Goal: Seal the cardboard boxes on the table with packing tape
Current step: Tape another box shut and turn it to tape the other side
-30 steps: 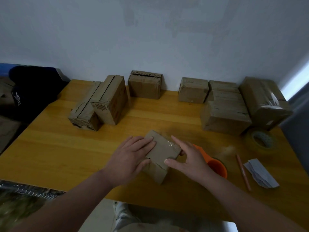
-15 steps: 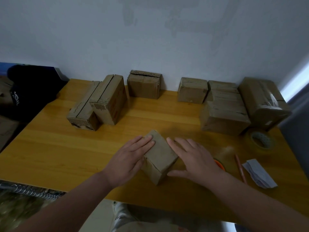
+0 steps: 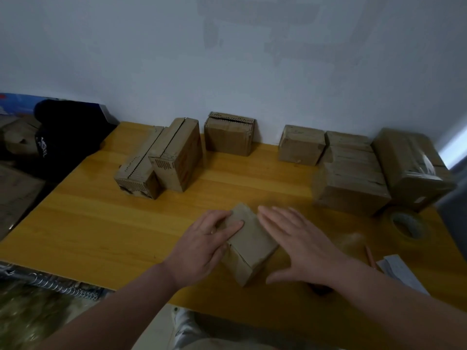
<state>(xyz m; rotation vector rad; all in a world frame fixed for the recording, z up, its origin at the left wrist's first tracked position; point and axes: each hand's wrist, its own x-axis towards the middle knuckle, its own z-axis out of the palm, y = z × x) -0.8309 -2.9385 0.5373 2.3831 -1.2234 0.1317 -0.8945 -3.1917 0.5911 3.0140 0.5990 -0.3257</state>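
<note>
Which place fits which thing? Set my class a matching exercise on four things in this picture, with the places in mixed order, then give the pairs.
Things:
1. small box
2. tape roll
3. black cap
4. spiral notebook

Places:
A. left of the table
B. at its near left corner
C. between the left hand and the right hand
D. on its right side, in front of the taped box

Pairs: 1-C; 2-D; 3-A; 4-B

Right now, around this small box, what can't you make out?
Head view only:
- Small brown cardboard box: tape seal unclear, dim; left hand covers its left edge.
- Dark object under the right hand: mostly hidden by the wrist.
- White folded paper: writing too small.
- Spiral-bound book: blurred, cut off by the bottom-left edge.
</note>
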